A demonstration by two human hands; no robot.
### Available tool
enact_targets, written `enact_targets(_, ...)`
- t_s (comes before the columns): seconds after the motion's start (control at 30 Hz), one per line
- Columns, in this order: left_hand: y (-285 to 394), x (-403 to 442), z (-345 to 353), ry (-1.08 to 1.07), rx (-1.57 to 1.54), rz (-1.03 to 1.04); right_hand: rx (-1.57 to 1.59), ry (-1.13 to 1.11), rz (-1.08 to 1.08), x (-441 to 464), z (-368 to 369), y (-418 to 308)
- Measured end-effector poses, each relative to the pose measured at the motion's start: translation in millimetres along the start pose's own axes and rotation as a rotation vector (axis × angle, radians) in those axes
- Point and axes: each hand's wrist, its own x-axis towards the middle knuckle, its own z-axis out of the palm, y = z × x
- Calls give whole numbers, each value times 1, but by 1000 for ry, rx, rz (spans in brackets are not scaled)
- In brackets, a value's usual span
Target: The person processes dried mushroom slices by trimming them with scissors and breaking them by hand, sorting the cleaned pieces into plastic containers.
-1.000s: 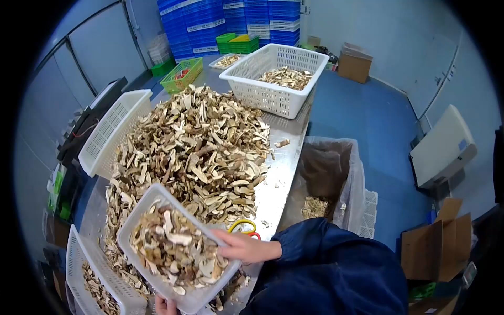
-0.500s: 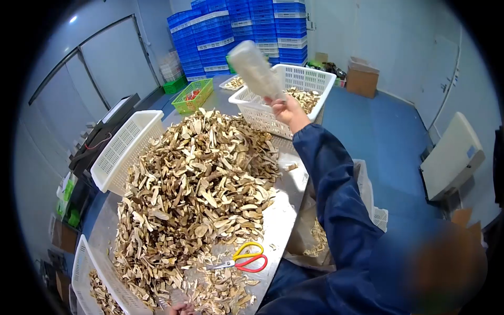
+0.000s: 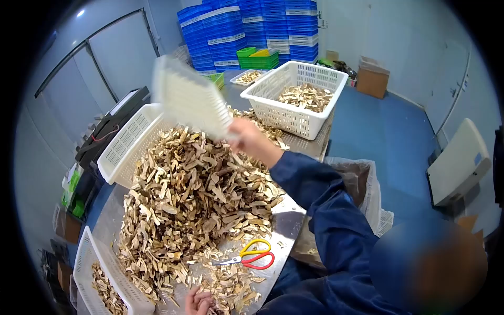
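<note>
My right hand (image 3: 251, 140), at the end of a dark blue sleeve, grips a white ribbed plastic tray (image 3: 189, 100) by its near edge. The tray is held up over the far side of a large heap of dried mushroom slices (image 3: 194, 194) and is blurred by motion. At the bottom edge, my left hand (image 3: 199, 301) lies low by the small mushroom scraps (image 3: 231, 287), fingers curled; anything inside them is hidden. Scissors (image 3: 247, 257) with one yellow and one red handle lie on the metal table (image 3: 286, 215) near the heap.
White perforated baskets stand around the heap: one with slices at the back right (image 3: 294, 113), one at left (image 3: 126, 142), one at lower left (image 3: 92, 257). A lined bin (image 3: 373, 189) is beside the table. Blue crates (image 3: 252, 31) are stacked behind. A person's blurred head (image 3: 428, 268) appears lower right.
My right hand has swung the tray leftward, from in front of the back-right basket to over the heap. My left hand has come further into view, slightly right. The whole view has shifted a little.
</note>
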Motion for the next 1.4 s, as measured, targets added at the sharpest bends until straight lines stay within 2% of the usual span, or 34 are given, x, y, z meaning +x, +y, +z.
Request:
enact_targets(0.03,1,3,10,1,-27,-10,-94,-112,-45,-10,21,19)
enact_targets(0.1,13,6,34,-58,-99,115,-275,-275,-77,-33,66,58)
enact_targets(0.13,20,3,48,7,-93,180,-371,-373,-29,-53,90,67)
enact_targets(0.17,-2,7,31,-114,-181,229,-463,-460,-22,-75,117,68)
enact_targets(0.2,-42,18,2,-235,-267,278,-705,-503,-319,-71,124,130)
enact_targets(0.23,-64,21,-16,-353,-354,327,-581,-540,-553,-89,147,147)
enact_targets(0.27,-31,1,26,-54,-824,271,-531,-709,-70,-114,163,123)
enact_targets(0.3,-20,-7,36,0,-1004,244,-575,-759,-83,-122,168,135)
enact_targets(0.37,-31,-22,27,187,-1025,76,-659,-857,-111,-144,178,169)
enact_targets(0.47,-76,-53,-6,-171,-1411,215,-771,-979,-335,-151,172,191)
enact_targets(0.5,-73,-68,-2,-104,-1616,214,-766,-967,-323,-152,166,195)
enact_targets(0.57,-164,-114,-62,142,-1437,35,-764,-947,-298,-143,145,193)
enact_targets(0.63,-221,-145,-88,675,-970,-218,-697,-862,-167,-138,120,188)
enact_targets(0.67,-246,-169,-99,941,-709,-354,-819,-762,-258,-136,102,205)
enact_targets(0.7,-243,-170,-106,306,-1177,120,-948,-743,-236,-129,86,197)
enact_targets(0.73,-229,-174,-92,362,-1145,90,-776,-604,-223,-127,75,200)
enact_targets(0.77,-198,-165,-54,394,-1478,207,-911,-499,35,-127,70,176)
enact_targets(0.8,-169,-158,-35,421,-1485,199,-1055,-425,-78,-124,49,185)
enact_targets(0.83,-166,-156,-32,412,-1524,238,-917,-289,-28,-128,38,187)
enact_targets(0.87,-161,-157,-35,391,-1528,207,-957,-229,18,-131,28,185)
enact_targets(0.9,-173,-156,-47,518,-1591,255,-1002,-160,54,-131,20,180)
enact_targets(0.93,-141,-144,-39,527,-1692,268,-1074,-154,37,-135,18,175)
enact_targets(0.97,-140,-146,-48,414,-1732,227,-1142,-148,19,-142,18,173)
enact_targets(1.0,-129,-142,-47,392,-1781,156,-1202,-174,-28,-149,14,175)
enact_targets(1.03,-118,-141,-45,374,-1831,89,-1180,-205,15,-159,19,171)
enact_targets(1.1,-133,-141,-42,311,-1670,-31,-1260,-330,139,-179,15,180)
enact_targets(1.13,-129,-134,-35,392,-1474,-92,-1340,-382,82,-189,17,183)
enact_targets(1.17,-123,-126,-28,340,-1354,-82,-1419,-435,25,-199,20,185)
enact_targets(1.23,-119,-108,-24,512,-1028,-207,-1542,-493,-59,-205,23,190)
enact_targets(1.3,-103,-87,-17,563,-816,-183,-1629,-498,-107,-206,23,201)
enact_targets(1.33,-99,-79,-19,522,-778,-140,-1654,-489,-153,-206,19,208)
enact_targets(1.4,-88,-61,-17,597,-518,-132,-1685,-497,-94,-205,13,216)
